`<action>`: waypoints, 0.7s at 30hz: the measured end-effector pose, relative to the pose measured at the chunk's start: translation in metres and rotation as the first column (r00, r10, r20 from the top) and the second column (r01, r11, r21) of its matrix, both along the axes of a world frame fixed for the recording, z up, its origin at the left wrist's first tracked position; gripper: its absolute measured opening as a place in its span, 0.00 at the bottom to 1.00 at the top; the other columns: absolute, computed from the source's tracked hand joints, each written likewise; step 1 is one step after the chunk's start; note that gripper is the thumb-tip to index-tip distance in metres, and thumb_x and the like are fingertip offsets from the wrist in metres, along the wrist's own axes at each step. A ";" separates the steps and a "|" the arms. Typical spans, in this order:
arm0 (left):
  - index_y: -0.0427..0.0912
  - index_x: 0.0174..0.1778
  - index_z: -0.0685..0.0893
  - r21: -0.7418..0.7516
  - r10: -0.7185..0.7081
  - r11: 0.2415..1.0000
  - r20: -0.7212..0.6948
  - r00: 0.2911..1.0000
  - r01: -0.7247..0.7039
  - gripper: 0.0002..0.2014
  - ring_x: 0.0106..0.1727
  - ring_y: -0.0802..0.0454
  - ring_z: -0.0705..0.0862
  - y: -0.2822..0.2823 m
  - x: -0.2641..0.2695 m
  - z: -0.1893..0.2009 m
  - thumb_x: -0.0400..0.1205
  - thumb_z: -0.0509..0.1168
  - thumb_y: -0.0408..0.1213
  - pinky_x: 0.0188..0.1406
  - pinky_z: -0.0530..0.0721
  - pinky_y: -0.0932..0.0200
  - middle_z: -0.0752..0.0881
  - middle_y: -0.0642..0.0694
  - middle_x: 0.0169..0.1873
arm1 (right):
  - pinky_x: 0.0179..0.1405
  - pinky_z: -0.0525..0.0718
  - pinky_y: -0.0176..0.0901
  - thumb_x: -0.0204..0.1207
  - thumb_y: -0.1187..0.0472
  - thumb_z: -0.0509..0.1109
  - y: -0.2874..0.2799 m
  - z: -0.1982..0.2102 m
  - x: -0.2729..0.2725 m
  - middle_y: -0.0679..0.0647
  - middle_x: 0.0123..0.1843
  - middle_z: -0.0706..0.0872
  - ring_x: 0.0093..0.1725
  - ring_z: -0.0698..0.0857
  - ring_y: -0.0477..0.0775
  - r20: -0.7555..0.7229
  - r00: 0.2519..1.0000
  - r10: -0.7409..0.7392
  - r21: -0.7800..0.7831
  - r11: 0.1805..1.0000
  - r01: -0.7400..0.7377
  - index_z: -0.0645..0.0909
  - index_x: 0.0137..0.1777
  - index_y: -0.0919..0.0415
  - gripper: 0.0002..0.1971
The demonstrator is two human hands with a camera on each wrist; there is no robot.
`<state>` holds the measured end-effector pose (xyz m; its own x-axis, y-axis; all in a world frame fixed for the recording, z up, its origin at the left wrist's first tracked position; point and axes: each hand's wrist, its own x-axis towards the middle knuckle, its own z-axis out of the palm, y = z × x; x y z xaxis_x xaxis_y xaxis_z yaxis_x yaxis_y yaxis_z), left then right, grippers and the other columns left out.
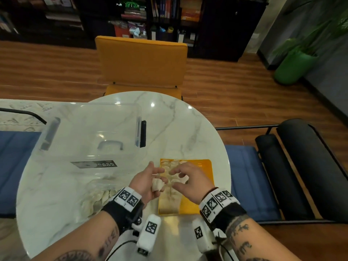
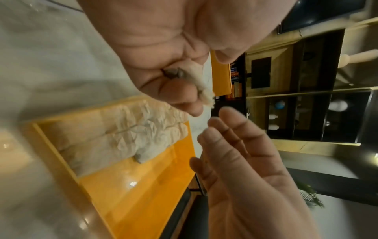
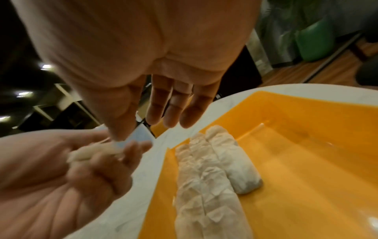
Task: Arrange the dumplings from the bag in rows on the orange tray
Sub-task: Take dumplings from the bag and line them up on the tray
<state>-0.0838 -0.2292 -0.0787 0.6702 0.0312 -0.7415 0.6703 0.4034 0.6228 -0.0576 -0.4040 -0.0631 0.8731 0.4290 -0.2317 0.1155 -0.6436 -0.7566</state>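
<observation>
My left hand (image 1: pixel 148 182) grips one pale dumpling (image 1: pixel 157 185) in its curled fingers, just left of the orange tray (image 1: pixel 206 178). In the left wrist view the dumpling (image 2: pixel 201 82) sticks out past the fingers. My right hand (image 1: pixel 185 178) hovers over the tray's left half with relaxed fingers (image 3: pixel 174 111) and holds nothing, close to the left hand (image 3: pixel 85 171). Several dumplings (image 3: pixel 206 177) lie in two tight rows along the tray's left side, a shorter row beside the longer one. The clear bag of dumplings (image 1: pixel 98 198) lies on the table left of my left wrist.
A large clear plastic box (image 1: pixel 90 132) fills the left and middle of the round marble table (image 1: pixel 188 129). The tray's right half (image 2: pixel 132 194) is bare orange. A yellow chair (image 1: pixel 141 61) stands behind the table; a black-framed seat (image 1: pixel 301 166) stands at right.
</observation>
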 end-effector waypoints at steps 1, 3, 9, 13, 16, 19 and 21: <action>0.37 0.60 0.81 -0.056 0.005 0.998 -0.007 1.000 -0.006 0.28 0.25 0.47 0.78 -0.002 0.000 0.004 0.88 0.49 0.59 0.22 0.75 0.62 0.86 0.39 0.34 | 0.49 0.72 0.21 0.70 0.57 0.80 0.001 0.003 -0.006 0.39 0.56 0.79 0.55 0.78 0.33 0.037 0.998 0.054 0.027 0.998 -0.055 0.85 0.56 0.41 0.16; 0.39 0.62 0.80 -0.121 -0.013 0.993 -0.010 1.000 0.012 0.31 0.30 0.46 0.84 -0.006 -0.002 0.009 0.87 0.47 0.63 0.26 0.81 0.59 0.87 0.38 0.39 | 0.57 0.69 0.19 0.67 0.54 0.82 0.001 0.002 -0.013 0.40 0.56 0.78 0.60 0.75 0.34 0.091 0.991 0.102 0.035 0.994 -0.106 0.86 0.57 0.41 0.18; 0.38 0.64 0.80 -0.169 -0.106 0.980 0.026 0.994 0.109 0.27 0.33 0.45 0.84 -0.007 -0.011 0.014 0.87 0.54 0.59 0.32 0.84 0.54 0.86 0.37 0.43 | 0.58 0.74 0.31 0.76 0.51 0.76 0.000 -0.001 -0.023 0.38 0.50 0.81 0.55 0.80 0.40 0.206 0.978 0.025 0.026 0.999 -0.031 0.89 0.50 0.48 0.06; 0.43 0.59 0.87 0.043 -0.240 0.971 0.159 0.958 0.236 0.16 0.47 0.46 0.87 -0.001 -0.019 0.018 0.77 0.66 0.42 0.43 0.83 0.51 0.89 0.42 0.49 | 0.54 0.82 0.39 0.79 0.47 0.71 -0.002 0.020 -0.018 0.42 0.48 0.90 0.50 0.85 0.42 0.087 0.995 -0.046 -0.062 0.997 0.052 0.89 0.52 0.47 0.08; 0.45 0.57 0.86 0.215 -0.413 0.905 0.231 0.881 0.367 0.24 0.50 0.51 0.88 0.001 -0.023 0.021 0.63 0.68 0.35 0.44 0.83 0.53 0.91 0.45 0.53 | 0.56 0.83 0.40 0.81 0.47 0.69 -0.005 0.031 -0.012 0.42 0.52 0.91 0.52 0.86 0.44 0.096 0.995 -0.028 -0.158 0.986 0.044 0.89 0.55 0.45 0.09; 0.47 0.52 0.87 0.425 -0.534 0.813 0.270 0.801 0.399 0.18 0.41 0.57 0.86 0.000 -0.026 0.018 0.65 0.72 0.42 0.41 0.84 0.55 0.91 0.53 0.43 | 0.54 0.84 0.39 0.82 0.48 0.68 -0.005 0.041 -0.011 0.42 0.53 0.91 0.50 0.88 0.45 0.136 0.990 -0.032 -0.189 0.980 0.058 0.88 0.57 0.46 0.10; 0.50 0.48 0.88 0.557 -0.603 0.736 0.282 0.746 0.384 0.14 0.36 0.62 0.86 0.000 -0.027 0.013 0.68 0.73 0.49 0.41 0.84 0.60 0.90 0.57 0.36 | 0.53 0.84 0.41 0.82 0.49 0.68 -0.004 0.048 -0.011 0.43 0.51 0.90 0.49 0.87 0.46 0.142 0.990 -0.012 -0.173 0.984 0.037 0.88 0.54 0.47 0.08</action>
